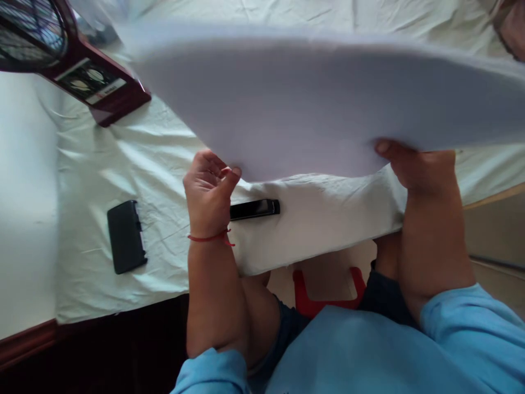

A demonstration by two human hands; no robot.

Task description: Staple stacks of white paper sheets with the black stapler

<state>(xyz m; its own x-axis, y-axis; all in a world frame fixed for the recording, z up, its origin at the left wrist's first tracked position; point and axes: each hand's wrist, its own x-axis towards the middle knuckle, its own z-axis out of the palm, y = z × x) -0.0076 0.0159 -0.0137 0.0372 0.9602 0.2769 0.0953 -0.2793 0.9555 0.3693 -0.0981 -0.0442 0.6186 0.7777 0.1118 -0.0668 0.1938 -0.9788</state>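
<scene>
A large white sheet of paper (295, 109) spans the upper middle of the head view, raised above the cloth-covered bed or table and slightly blurred. My left hand (211, 189), with a red string at its wrist, pinches the sheet's near left corner between thumb and fingers. On the near edge further right, my right hand (414, 164) grips the paper, thumb on top and fingers hidden underneath. Just below the sheet, beside my left wrist, lies a black phone-like object (256, 209), partly covered by that wrist.
A black case-like object (126, 236) rests on the pale cloth (164, 208) at the left. At the upper left stands a dark red fan-like device (110, 90) with a round grille. Below the near edge shows something red (301, 293) between my legs.
</scene>
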